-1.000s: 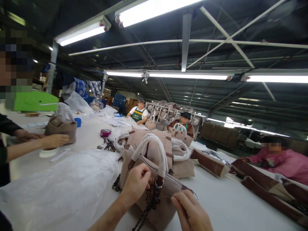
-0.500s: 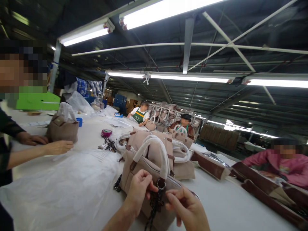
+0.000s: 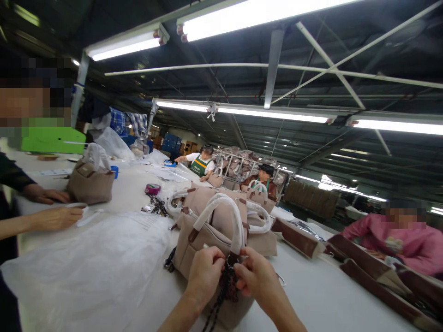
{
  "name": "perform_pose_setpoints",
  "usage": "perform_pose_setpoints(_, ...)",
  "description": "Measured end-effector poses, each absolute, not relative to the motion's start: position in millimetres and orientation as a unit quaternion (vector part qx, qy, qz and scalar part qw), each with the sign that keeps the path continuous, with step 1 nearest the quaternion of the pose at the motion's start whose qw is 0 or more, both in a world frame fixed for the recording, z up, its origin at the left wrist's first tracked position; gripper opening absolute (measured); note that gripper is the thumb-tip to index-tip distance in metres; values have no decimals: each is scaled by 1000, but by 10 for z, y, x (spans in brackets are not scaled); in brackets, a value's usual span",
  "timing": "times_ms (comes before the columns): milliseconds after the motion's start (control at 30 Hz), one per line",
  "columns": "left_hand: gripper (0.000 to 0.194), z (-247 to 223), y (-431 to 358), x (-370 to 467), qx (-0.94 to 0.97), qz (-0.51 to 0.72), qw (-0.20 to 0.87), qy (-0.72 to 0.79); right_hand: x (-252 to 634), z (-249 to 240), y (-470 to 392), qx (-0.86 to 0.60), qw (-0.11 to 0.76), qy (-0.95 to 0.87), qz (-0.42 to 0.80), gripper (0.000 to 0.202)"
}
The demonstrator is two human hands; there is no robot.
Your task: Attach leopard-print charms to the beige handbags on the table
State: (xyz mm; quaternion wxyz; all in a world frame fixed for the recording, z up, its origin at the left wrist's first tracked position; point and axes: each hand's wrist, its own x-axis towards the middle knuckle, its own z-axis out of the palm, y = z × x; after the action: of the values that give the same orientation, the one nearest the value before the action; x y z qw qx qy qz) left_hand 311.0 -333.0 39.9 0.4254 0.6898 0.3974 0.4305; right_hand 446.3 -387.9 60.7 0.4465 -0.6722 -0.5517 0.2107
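A beige handbag stands on the table before me, its handle wrapped in white. A metal ring sits at the near foot of that handle, and a dark bag charm with a hanging chain is at it. My left hand is closed in a pinch at the left side of the ring and charm. From the right, my right hand pinches at the same spot, its index finger close to the handle's foot. The fingertips partly hide the ring and the clasp.
More beige handbags crowd behind mine. Left lie a plastic sheet, purple tape and a pile of chains. A co-worker's hand holds a strip near another handbag. Brown bag pieces lie right, near a person in pink.
My right hand has moved up and left, closing in on the ring. My left hand has shifted slightly right. The co-worker's hand on the left has drawn back from the bag.
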Motion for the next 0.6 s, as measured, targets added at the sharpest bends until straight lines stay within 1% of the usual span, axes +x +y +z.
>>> perform_pose_setpoints(100, 17, 447, -3372, 3096, 705, 417, 383, 427, 4461, 644, -3896, -666, 430, -572, 210, 24)
perform_pose_setpoints(167, 19, 461, -3396, 3106, 703, 415, 374, 439, 4463, 650, -3916, -662, 422, -581, 213, 20)
perform_pose_setpoints(300, 17, 460, -3426, 3163, 678, 430, 408, 435, 4475, 632, -3945, -658, 416, -587, 221, 20)
perform_pose_setpoints(433, 23, 439, -3443, 3234, 624, 432, 513, 401, 4519, 622, -3964, -653, 410, -591, 235, 21)
perform_pose_setpoints(500, 24, 428, -3453, 3255, 585, 408, 588, 383, 4560, 621, -3969, -651, 407, -592, 247, 23)
perform_pose_setpoints(600, 20, 428, -3459, 3252, 515, 347, 696, 360, 4625, 610, -3967, -644, 407, -592, 263, 25)
